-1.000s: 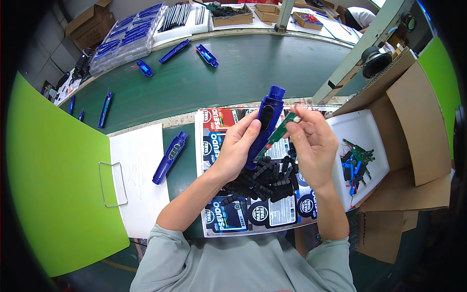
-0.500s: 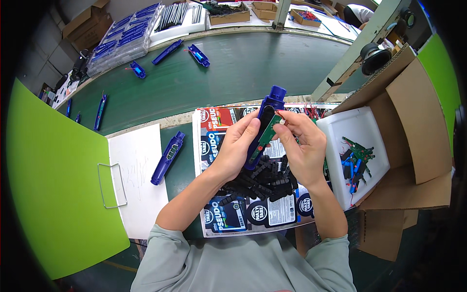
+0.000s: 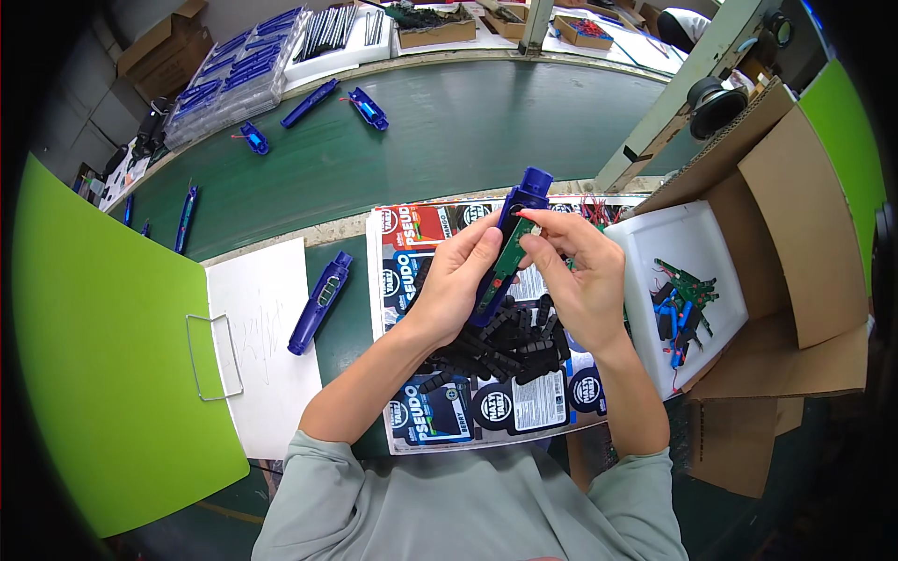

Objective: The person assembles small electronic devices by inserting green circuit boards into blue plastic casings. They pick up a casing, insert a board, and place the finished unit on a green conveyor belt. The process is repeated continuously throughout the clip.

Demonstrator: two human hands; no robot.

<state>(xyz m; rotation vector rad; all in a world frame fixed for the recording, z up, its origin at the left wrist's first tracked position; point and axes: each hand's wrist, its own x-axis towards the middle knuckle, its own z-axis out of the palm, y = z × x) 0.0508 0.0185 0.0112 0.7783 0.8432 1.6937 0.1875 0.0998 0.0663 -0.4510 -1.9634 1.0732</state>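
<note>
My left hand (image 3: pixel 460 280) is closed around a long dark-blue plastic housing (image 3: pixel 531 183), tilted with its narrow end pointing away from me. A narrow green circuit board (image 3: pixel 512 254) lies along the open face of the housing. My right hand (image 3: pixel 582 276) pinches the board's upper part between thumb and fingers, and a bit of red wire shows at the fingertips. Whether the board is fully seated cannot be seen. Beneath both hands is a heap of short black parts (image 3: pixel 496 353) on a printed sheet (image 3: pixel 486 439).
Another blue housing (image 3: pixel 321 304) lies to the left, beside a white sheet (image 3: pixel 262 355) and a green panel (image 3: pixel 112 355). At right, a white tray (image 3: pixel 645 262) holds circuit boards with blue parts, inside a cardboard box (image 3: pixel 795 234). Several blue housings (image 3: pixel 368 109) lie on the green belt (image 3: pixel 468 122).
The right fingers and the board's upper end have shifted slightly, and the board lies closer along the housing. The blue housings on the belt have moved a little to the left.
</note>
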